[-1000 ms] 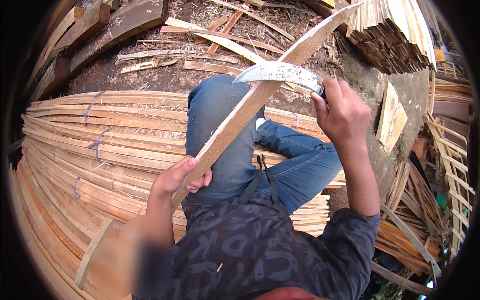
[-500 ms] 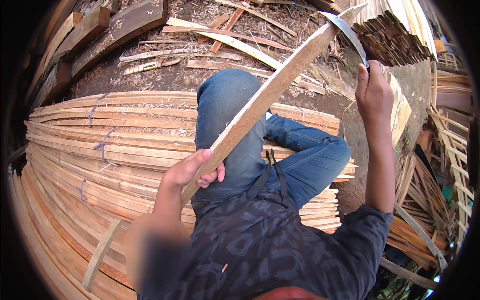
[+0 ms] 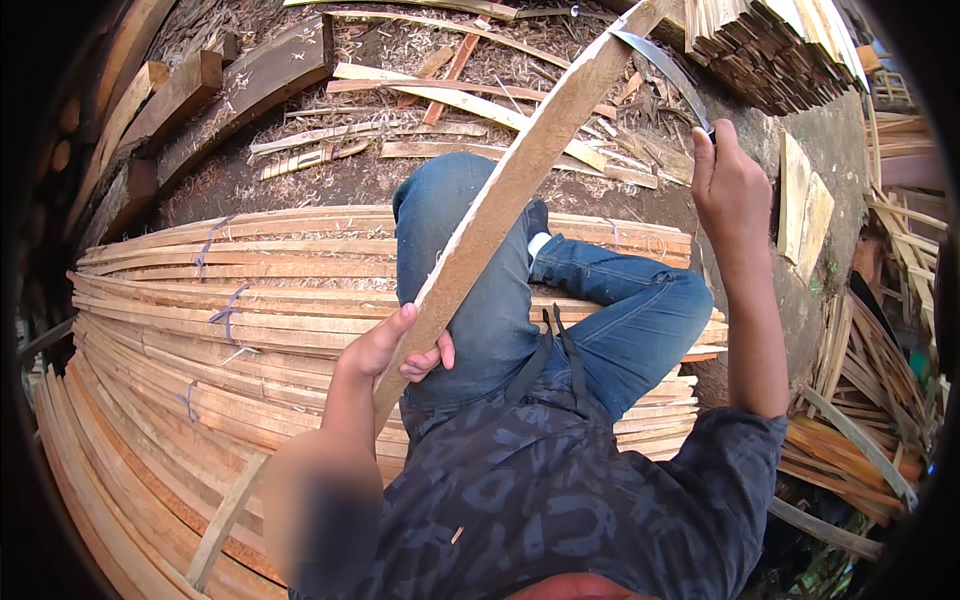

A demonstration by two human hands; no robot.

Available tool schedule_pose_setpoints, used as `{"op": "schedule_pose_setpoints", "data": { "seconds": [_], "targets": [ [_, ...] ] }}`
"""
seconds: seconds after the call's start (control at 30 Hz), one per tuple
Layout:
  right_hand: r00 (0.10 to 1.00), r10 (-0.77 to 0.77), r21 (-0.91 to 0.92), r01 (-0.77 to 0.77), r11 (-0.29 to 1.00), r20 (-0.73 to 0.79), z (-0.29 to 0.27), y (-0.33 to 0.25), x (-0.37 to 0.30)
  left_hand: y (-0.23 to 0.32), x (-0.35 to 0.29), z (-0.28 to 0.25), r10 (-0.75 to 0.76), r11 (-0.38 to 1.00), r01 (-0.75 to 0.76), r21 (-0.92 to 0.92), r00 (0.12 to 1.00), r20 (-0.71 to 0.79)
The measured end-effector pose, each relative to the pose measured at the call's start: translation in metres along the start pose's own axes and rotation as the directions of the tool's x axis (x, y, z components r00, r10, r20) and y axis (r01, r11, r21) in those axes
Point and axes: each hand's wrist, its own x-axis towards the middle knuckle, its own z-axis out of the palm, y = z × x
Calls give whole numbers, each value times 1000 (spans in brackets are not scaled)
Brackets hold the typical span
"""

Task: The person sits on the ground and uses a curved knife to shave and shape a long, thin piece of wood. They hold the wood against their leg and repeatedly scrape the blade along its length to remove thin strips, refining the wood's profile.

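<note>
A long, rough-faced wooden plank (image 3: 500,205) slants from my lap up to the far right, passing over my raised knee. My left hand (image 3: 392,348) grips its near end, thumb along one edge and fingers curled round the other side. My right hand (image 3: 732,188) is closed round the handle of a curved knife (image 3: 672,78), the handle mostly hidden in the fist. The tip of the blade meets or overlaps the plank near its far end; whether it cuts into the wood I cannot tell.
Long strips in tied bundles (image 3: 240,310) lie under and left of my legs. Loose offcuts (image 3: 450,100) and shavings litter the ground ahead. A slat stack (image 3: 770,50) stands at the far right, thick beams (image 3: 250,90) at the far left, and a scrap pile (image 3: 860,380) on the right.
The far part of the plank has swung left and a little nearer. My right hand and the knife have shifted left with it. My left hand keeps its hold; the whole view has shifted slightly.
</note>
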Motion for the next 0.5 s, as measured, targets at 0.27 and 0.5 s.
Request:
{"op": "schedule_pose_setpoints", "data": {
  "seconds": [0.27, 0.5],
  "targets": [
    [966, -258, 116, 258, 959, -15, 4, -57, -16, -1, -1, 5, -14, 1000, 13, -15, 999, -31],
    [964, -259, -15, 258, 966, -65, 12, -28, -10, 8, 6, 11, -30, 1000, 30, 3, 999, -18]
  ]
}}
